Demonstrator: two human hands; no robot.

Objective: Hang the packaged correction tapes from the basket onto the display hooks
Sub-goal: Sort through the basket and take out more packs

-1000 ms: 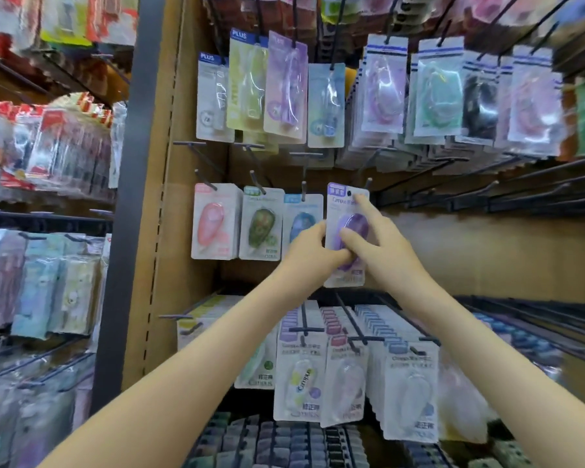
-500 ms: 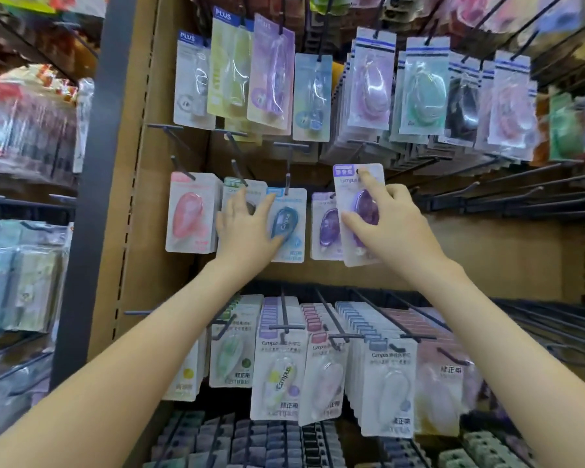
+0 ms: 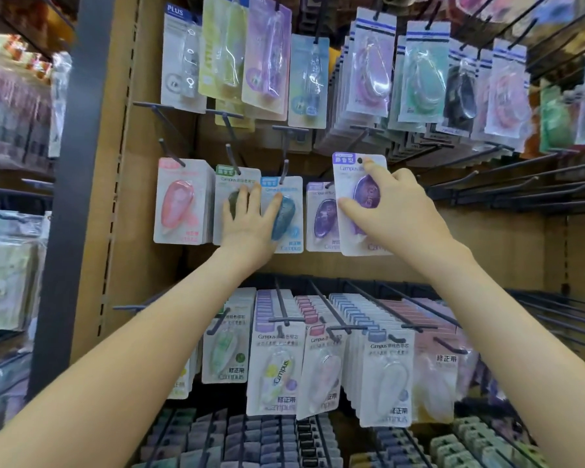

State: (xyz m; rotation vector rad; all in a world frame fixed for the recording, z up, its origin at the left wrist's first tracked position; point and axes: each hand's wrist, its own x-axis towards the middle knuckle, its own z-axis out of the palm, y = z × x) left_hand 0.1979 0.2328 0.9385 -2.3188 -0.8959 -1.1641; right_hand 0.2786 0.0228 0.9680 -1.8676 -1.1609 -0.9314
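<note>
My right hand grips a purple packaged correction tape by its blister, index finger near the hang hole at the card's top. It is held in front of the middle row, just right of a purple pack hanging on a hook. My left hand lies flat with spread fingers on the green pack and the blue pack. A pink pack hangs at the row's left. The basket is out of view.
Bare black hooks jut out to the right of the middle row. Full rows of packaged tapes hang above and below. A dark upright post and a neighbouring rack of goods stand at the left.
My left hand left the purple pack and moved left onto the green and blue packs. A purple pack now hangs on the hook, and my right hand holds another one slightly to the right.
</note>
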